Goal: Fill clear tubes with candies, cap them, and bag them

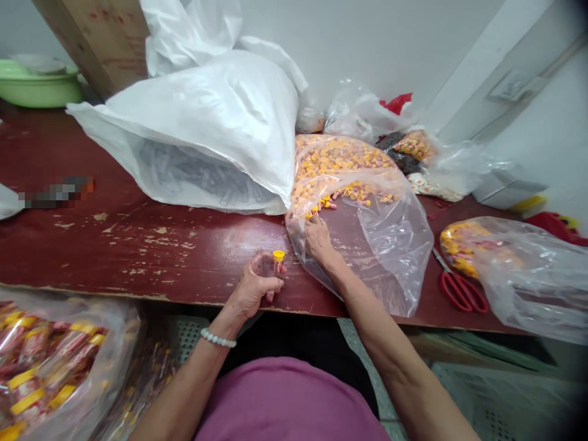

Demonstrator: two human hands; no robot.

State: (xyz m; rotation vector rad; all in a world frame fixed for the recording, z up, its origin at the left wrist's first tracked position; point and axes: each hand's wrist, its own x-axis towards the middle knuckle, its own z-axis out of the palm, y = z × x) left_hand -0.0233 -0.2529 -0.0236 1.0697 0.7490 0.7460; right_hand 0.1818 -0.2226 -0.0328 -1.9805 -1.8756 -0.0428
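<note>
My left hand [253, 286] is closed around a small clear tube with a yellow cap [278, 257], held upright just above the table's front edge. A bead bracelet circles that wrist. My right hand [318, 237] reaches inside the mouth of a clear plastic bag [390, 239], its fingers curled down at small yellow-topped pink pieces [327, 203]. The fingertips are partly hidden, so what they pinch is unclear. More of these pieces [344, 156] fill the back of the bag. Left of it, a white sack [220, 116] lies open, showing many clear empty tubes [197, 174].
Red-handled scissors [462, 291] lie right of the bag, beside another bag of yellow pieces [468, 242]. Below the dark red table [114, 245], at front left, a bag holds capped tubes [32, 361]. A green basin [39, 86] and cardboard box [101, 43] stand at back left.
</note>
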